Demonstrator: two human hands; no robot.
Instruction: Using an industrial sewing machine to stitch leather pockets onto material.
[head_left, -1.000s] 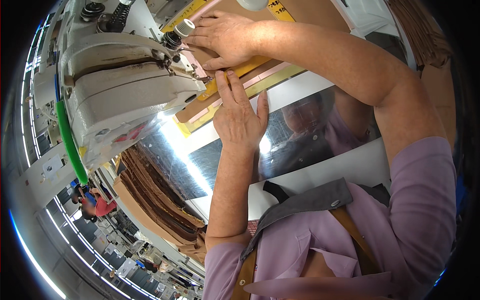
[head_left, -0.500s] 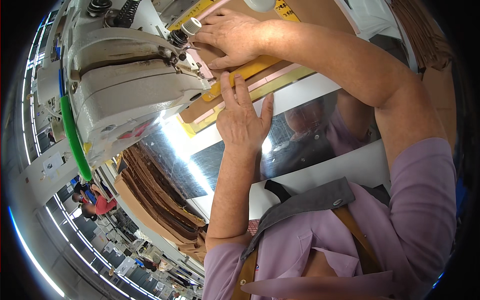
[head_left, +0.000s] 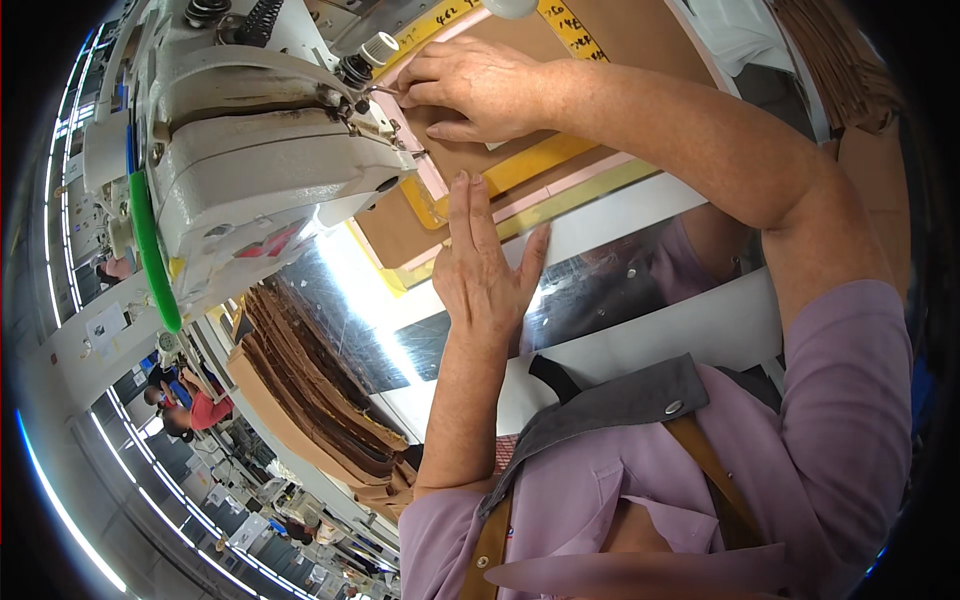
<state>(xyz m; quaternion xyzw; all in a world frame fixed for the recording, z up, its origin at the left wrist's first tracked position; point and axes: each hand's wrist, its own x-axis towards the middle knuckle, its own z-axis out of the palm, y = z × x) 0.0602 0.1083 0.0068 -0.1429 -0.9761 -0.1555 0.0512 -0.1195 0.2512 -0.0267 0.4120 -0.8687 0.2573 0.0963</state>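
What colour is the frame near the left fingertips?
The frame is yellow with black markings; see the head view.

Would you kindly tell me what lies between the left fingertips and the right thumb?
The head view shows the brown sheet, within the yellow frame, between the fingertips of the left hand and the thumb of the right hand.

Bright overall; tube lights (head_left: 62,520) streak left side; white glare on plate (head_left: 600,303), left end; fisheye bends edges, corners black.
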